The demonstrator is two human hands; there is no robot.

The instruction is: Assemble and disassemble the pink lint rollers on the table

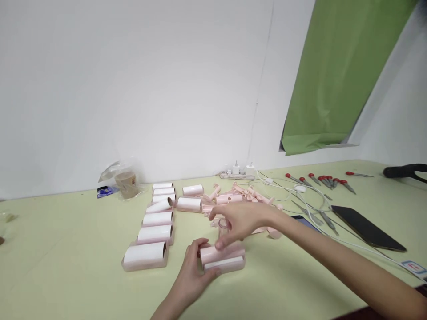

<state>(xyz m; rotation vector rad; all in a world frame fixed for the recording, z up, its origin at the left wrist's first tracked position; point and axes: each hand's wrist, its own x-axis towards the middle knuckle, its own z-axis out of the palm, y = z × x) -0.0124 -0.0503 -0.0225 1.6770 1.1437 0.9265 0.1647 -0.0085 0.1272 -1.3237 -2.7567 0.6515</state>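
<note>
Pale pink plastic, one holder (233,267): on the table (83,266), between the two hands, with a white roll (225,262) inside and a glossy pink tube (210,254) lying along its far side.

Left hand (193,272): closed about the holder's near-left end, thumb along the near side, fingers bent round behind.

Right hand (242,218): arched above the holder, thumb tip down at the pink tube, index finger curled well apart from the thumb. A clear ring-like piece (223,226) shows in the gap; whether the fingers grip it cannot be told.

Left of the left hand: white rolls in pink trays (147,255), set out in a column running away, one roll tilted.

Beyond the left hand: two more filled trays (189,204), one behind the other.

Just beyond the right hand: loose pink parts (230,198), heaped; farther back, a power strip (237,176) by the wall.

Right of the right hand: red-tipped tools (325,180), a white cable (350,243), a dark tablet-like slab (368,229).

Far beyond the left hand: a clear bag with a brown tape roll (126,183).
</note>
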